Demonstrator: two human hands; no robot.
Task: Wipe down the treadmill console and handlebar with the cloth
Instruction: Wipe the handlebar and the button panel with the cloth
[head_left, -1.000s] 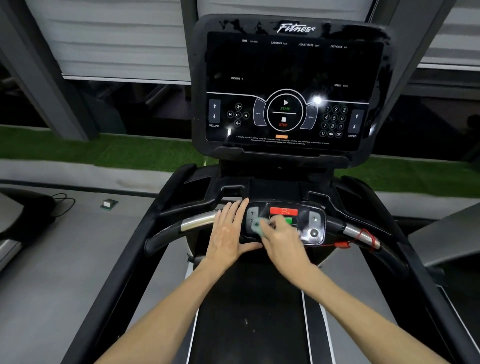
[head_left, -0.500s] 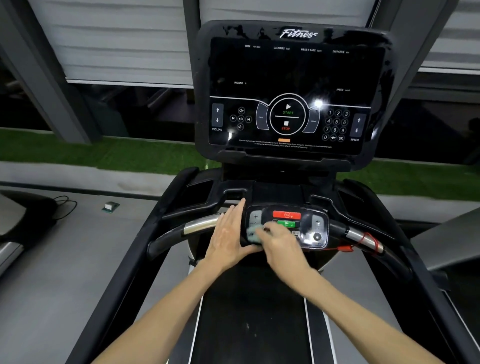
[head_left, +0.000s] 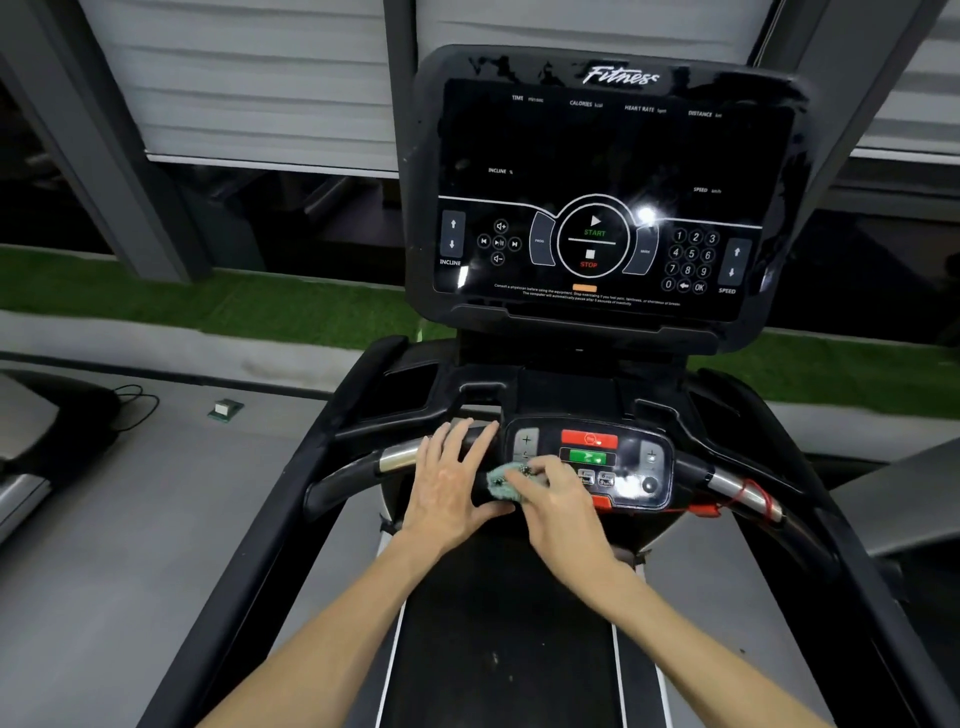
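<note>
The left hand (head_left: 451, 486) lies flat on the handlebar (head_left: 397, 458), its 4 fingers straight and slightly spread, gripping nothing, with the small control panel (head_left: 631, 470) just right of its index finger. The right hand (head_left: 563, 506) has its fingers curled down onto a pale green cloth (head_left: 498, 482), bunched under and just ahead of those fingertips at the panel's lower left corner, close above the left thumb. Well beyond both sets of fingertips stands the dark console screen (head_left: 597, 156).

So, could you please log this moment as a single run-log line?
phase: wiping control panel | right hand: holds cloth against panel's left edge | left hand: flat on handlebar | console screen: no contact
</note>
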